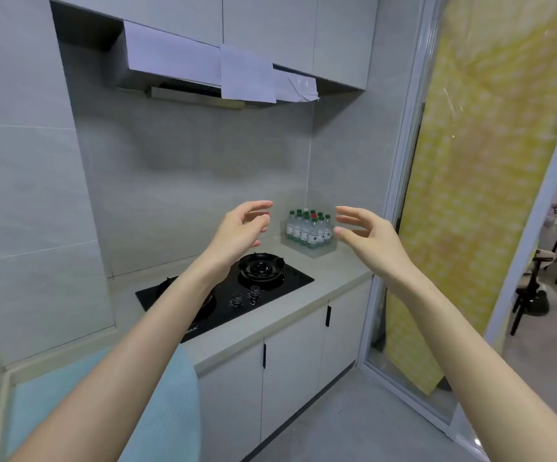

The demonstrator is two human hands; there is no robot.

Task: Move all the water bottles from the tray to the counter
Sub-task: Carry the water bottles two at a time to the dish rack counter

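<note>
Several small water bottles with green caps, one with a red cap, stand packed together in a clear tray in the far right corner of the grey counter. My left hand is raised in the air to the left of the bottles, fingers apart and curled, holding nothing. My right hand is raised to the right of them, also open and empty. Both hands are nearer to me than the tray and touch nothing.
A black gas hob with two burners and two knobs lies in the counter left of the tray. A range hood hangs above. A light blue cloth lies at the near left. A glass door with yellow film is at right.
</note>
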